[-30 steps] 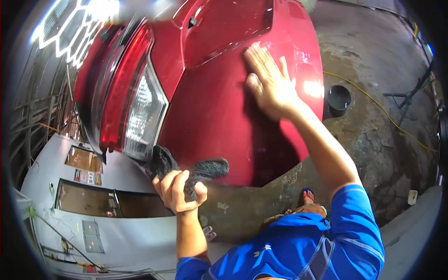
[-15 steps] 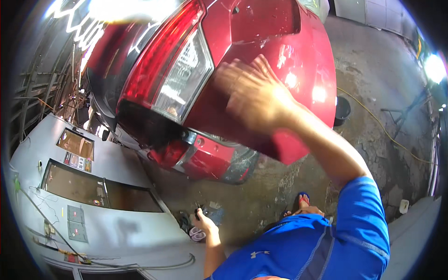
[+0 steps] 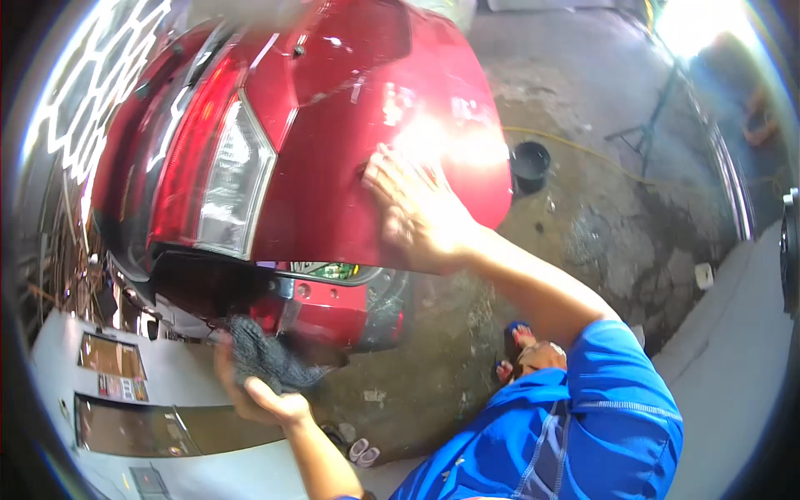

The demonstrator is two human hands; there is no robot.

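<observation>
In front of me stands the rear of a red car with a glossy panel (image 3: 321, 208) and a red-and-clear tail light (image 3: 233, 187). My right hand (image 3: 421, 212) lies against that panel to the right of the light, its fingers stretched out and holding nothing. Lower left, my left hand (image 3: 271, 402) is closed on a dark grey cloth (image 3: 271, 358), which bunches up between thumb and fingers. The cloth hangs just below the dark and red bumper (image 3: 329, 312); whether it touches the bumper I cannot tell.
A black bucket (image 3: 531, 167) stands on the wet concrete floor, with a yellow hose (image 3: 583, 150) running past it. Farther right, a tripod stand (image 3: 646, 133) stands near a bright lamp (image 3: 704, 25). A pale vehicle (image 3: 179, 371) and light slippers (image 3: 363, 454) are at lower left.
My left hand has come up toward the bumper, and the grey cloth now shows plainly in it. My right hand has moved away from the tail light across the panel. The view has shifted.
</observation>
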